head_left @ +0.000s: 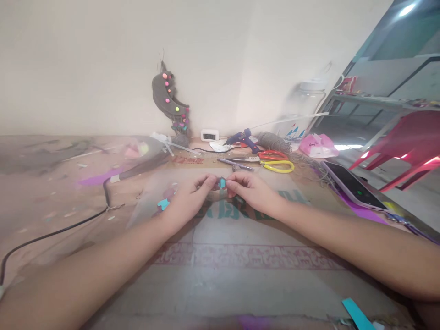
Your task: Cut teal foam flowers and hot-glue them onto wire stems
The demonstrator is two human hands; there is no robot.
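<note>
Two forearms of ours reach in from the near edge of the table (51,192), and a teal strip (357,314) lies by its near right corner. Past that, over the printed cardboard sheet (240,256), our left hand (187,197) and right hand (252,190) meet at the table's middle. Each grip is pinched on the small teal piece (222,183) held between their fingertips. Another teal scrap (163,204) lies just beside the left hand. A black cable (68,224) trails toward the left edge, and a phone (354,188) rests at the right edge. Farther on we see yellow-handled scissors (275,162), then a blue glue gun (242,137), twine (273,142) and a small clock (209,134) along the far edge.
</note>
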